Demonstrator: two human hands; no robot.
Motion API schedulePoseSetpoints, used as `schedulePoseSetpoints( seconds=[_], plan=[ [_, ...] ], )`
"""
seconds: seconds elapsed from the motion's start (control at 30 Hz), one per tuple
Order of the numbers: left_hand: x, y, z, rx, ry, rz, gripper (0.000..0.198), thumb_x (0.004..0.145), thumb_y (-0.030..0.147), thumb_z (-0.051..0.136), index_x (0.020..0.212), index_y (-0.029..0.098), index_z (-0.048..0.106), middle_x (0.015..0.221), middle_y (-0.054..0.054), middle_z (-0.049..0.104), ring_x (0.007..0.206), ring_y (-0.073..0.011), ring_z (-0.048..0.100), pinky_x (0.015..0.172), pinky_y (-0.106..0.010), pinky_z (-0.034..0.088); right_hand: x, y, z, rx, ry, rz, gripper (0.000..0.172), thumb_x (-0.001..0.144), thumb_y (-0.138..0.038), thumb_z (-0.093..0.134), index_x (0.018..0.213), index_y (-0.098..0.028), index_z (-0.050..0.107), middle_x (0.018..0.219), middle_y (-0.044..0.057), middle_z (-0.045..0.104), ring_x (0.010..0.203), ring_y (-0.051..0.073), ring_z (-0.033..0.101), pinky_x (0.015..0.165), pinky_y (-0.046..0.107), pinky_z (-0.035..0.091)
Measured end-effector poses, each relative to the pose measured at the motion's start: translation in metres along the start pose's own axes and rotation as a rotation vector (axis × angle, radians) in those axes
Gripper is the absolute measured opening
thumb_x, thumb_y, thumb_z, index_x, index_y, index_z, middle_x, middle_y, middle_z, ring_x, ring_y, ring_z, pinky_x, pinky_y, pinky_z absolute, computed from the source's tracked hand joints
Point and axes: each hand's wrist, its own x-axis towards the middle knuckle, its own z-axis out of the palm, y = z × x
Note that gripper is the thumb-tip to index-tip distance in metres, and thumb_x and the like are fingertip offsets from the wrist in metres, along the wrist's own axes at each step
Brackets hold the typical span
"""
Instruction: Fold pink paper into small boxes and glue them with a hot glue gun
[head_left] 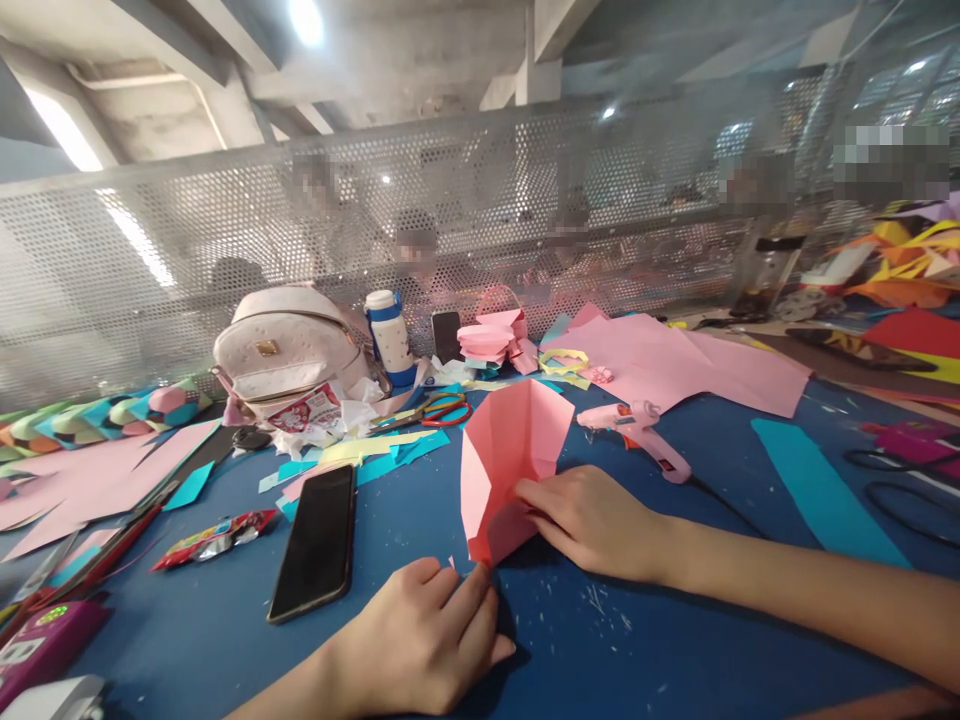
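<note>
A folded pink paper piece [517,440] stands partly upright on the blue table, creased into several panels. My left hand [442,630] is closed at its lower near corner, fingertips pinching the paper edge. From the right, my right hand [592,520] reaches in with its fingers on the inner face of the paper, gripping its right side; part of the fingertips is hidden. A pink hot glue gun [637,435] lies beyond my right hand, its cord running under my forearm. Left of the paper lies a dark smartphone [313,545].
Behind are a pale backpack [289,340], a bottle [390,340], scissors [427,410] and large pink sheets [675,360]. A blue paper strip [821,490] lies right, a snack wrapper [214,538] left. A perforated metal screen [480,220] closes off the back, with people beyond it.
</note>
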Motion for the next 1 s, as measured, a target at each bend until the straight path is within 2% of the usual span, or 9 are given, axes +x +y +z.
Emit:
schedulePoseSetpoints(
  seconds=[0.1,0.2,0.33,0.43,0.6,0.7,0.8,0.87,1.0],
  plan=[
    [0.001,0.0,-0.002,-0.002,-0.009,0.03,0.028,0.097,0.03,0.049,0.102,0.008,0.067,0.106,-0.013,0.075,0.053,-0.0166,0.061,0.041,-0.03,0.04,0.002,-0.003,-0.001,-0.036,-0.001,0.019,0.014,0.093,-0.016,0.046,0.104,-0.016,0.055,0.083,0.005,0.072,0.068,0.02,0.067,0.057,0.03,0.034],
    [0.004,0.002,-0.001,0.001,-0.161,-0.004,0.036,0.099,0.034,0.047,0.119,0.008,0.063,0.125,-0.015,0.068,0.061,-0.0175,0.066,0.045,-0.031,0.045,0.006,-0.006,-0.004,-0.079,-0.045,0.031,0.013,0.088,-0.012,0.049,0.099,-0.016,0.055,0.082,0.005,0.072,0.068,0.021,0.068,0.054,0.03,0.033],
    [0.009,0.005,0.002,-0.063,-0.392,-0.104,0.052,0.098,0.045,0.048,0.138,0.012,0.049,0.13,-0.012,0.065,0.071,-0.0201,0.069,0.05,-0.033,0.051,0.014,-0.013,-0.008,-0.151,-0.105,0.051,0.014,0.084,-0.01,0.054,0.097,-0.015,0.056,0.087,0.006,0.072,0.07,0.023,0.07,0.052,0.03,0.036],
    [0.009,0.005,0.003,-0.088,-0.468,-0.128,0.056,0.097,0.048,0.048,0.141,0.013,0.044,0.133,-0.012,0.063,0.075,-0.0216,0.069,0.052,-0.035,0.054,0.018,-0.017,-0.008,-0.231,-0.105,0.054,0.018,0.084,-0.009,0.056,0.101,-0.014,0.056,0.09,0.006,0.071,0.069,0.023,0.07,0.05,0.03,0.037],
    [0.011,0.003,0.001,-0.114,-0.503,-0.15,0.055,0.097,0.047,0.048,0.141,0.014,0.043,0.132,-0.012,0.062,0.074,-0.0212,0.069,0.052,-0.035,0.055,0.02,-0.021,-0.005,-0.438,-0.05,0.017,0.032,0.082,0.003,0.051,0.109,-0.014,0.058,0.094,0.007,0.07,0.063,0.021,0.068,0.042,0.03,0.036],
    [0.012,0.003,-0.001,-0.112,-0.494,-0.153,0.054,0.097,0.044,0.049,0.141,0.014,0.043,0.131,-0.012,0.063,0.073,-0.0212,0.069,0.051,-0.035,0.054,0.017,-0.02,-0.004,-0.541,0.083,-0.059,0.031,0.08,0.006,0.049,0.1,-0.014,0.062,0.101,0.01,0.07,0.069,0.021,0.067,0.042,0.029,0.038],
    [0.012,0.003,-0.001,-0.103,-0.483,-0.161,0.055,0.096,0.045,0.05,0.141,0.014,0.043,0.131,-0.012,0.062,0.073,-0.0219,0.069,0.051,-0.036,0.054,0.01,-0.017,-0.002,-0.59,0.275,-0.148,0.031,0.082,0.004,0.045,0.099,-0.014,0.064,0.111,0.013,0.068,0.081,0.023,0.066,0.052,0.031,0.046],
    [0.012,0.003,-0.001,-0.097,-0.48,-0.161,0.055,0.097,0.045,0.049,0.141,0.014,0.043,0.132,-0.012,0.062,0.073,-0.022,0.069,0.051,-0.036,0.054,0.004,-0.012,-0.001,-0.564,0.364,-0.226,0.029,0.086,0.002,0.043,0.098,-0.014,0.065,0.108,0.013,0.068,0.084,0.023,0.064,0.064,0.033,0.05],
    [0.012,0.005,0.0,-0.082,-0.477,-0.155,0.056,0.098,0.044,0.047,0.144,0.012,0.04,0.132,-0.012,0.062,0.073,-0.0215,0.068,0.051,-0.035,0.053,-0.011,0.001,0.003,-0.431,0.311,-0.384,0.026,0.094,-0.007,0.043,0.087,-0.016,0.066,0.091,0.008,0.07,0.08,0.02,0.062,0.069,0.033,0.049]
  ],
)
